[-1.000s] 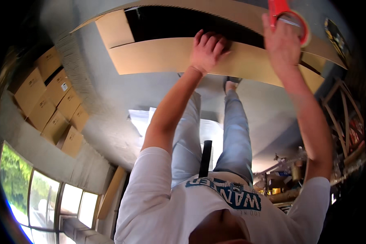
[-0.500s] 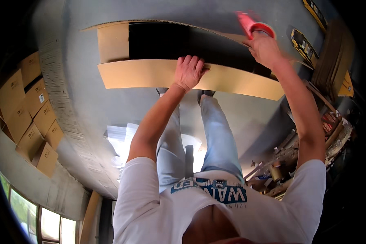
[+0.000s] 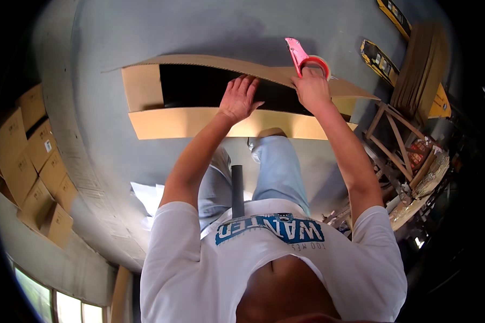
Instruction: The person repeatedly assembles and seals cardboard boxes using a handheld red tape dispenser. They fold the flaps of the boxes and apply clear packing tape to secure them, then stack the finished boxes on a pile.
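A long cardboard box [image 3: 170, 123] lies on the floor before my feet, its long flaps folded out and its inside dark. My left hand [image 3: 239, 99] reaches over the opening with fingers stretched and thumb apart, its fingertips at the edge of the far flap. My right hand [image 3: 312, 89] grips a pink and red tape dispenser [image 3: 296, 53] above the right part of that flap. How the fingers wrap round the dispenser is partly hidden.
Stacked cartons [image 3: 39, 144] stand on the left. On the right are a bundle of flat cardboard [image 3: 421, 75], a yellow and black pallet jack [image 3: 381, 63], a rusty metal frame [image 3: 397, 129] and scrap. White sheets [image 3: 144, 197] lie by my left leg.
My left hand has left the near flap and moved across to the far flap. My right hand has come inward with the tape dispenser. One leg has come forward to the box.
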A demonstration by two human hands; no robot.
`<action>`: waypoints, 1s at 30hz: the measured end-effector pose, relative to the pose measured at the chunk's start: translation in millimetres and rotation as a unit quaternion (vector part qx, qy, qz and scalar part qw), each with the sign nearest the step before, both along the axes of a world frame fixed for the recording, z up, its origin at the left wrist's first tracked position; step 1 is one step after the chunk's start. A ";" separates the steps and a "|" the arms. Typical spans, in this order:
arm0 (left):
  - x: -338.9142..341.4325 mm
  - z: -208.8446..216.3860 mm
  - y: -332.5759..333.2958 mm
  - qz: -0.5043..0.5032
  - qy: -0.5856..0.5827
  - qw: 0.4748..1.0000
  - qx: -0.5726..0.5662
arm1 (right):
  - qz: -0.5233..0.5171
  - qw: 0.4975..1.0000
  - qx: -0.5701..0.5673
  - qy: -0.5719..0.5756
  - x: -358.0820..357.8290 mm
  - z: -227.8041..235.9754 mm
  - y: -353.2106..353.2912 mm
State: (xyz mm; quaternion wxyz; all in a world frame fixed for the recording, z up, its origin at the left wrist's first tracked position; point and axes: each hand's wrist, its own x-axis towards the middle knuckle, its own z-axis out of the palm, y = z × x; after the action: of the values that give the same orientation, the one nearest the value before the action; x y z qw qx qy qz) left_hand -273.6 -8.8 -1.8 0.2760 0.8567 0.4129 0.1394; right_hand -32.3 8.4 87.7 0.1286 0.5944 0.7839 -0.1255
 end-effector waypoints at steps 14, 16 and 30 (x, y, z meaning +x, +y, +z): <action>37.9 -70.0 37.7 -0.057 0.063 0.991 0.102 | -0.212 0.972 0.098 -0.001 2.9 -13.5 3.3; 47.3 -63.4 44.8 0.025 0.061 0.992 0.104 | -0.197 0.978 0.001 0.066 34.6 -1.2 56.7; 82.0 -76.8 104.9 -0.048 -0.207 0.977 0.011 | -0.140 0.976 0.155 0.054 16.0 -18.2 49.2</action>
State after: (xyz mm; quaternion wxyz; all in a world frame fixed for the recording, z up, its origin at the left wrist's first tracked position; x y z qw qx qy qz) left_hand -191.7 96.1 -78.7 0.3526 0.8310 0.3037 0.3049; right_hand -16.3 57.7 69.5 -0.0264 0.7035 0.7084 -0.0510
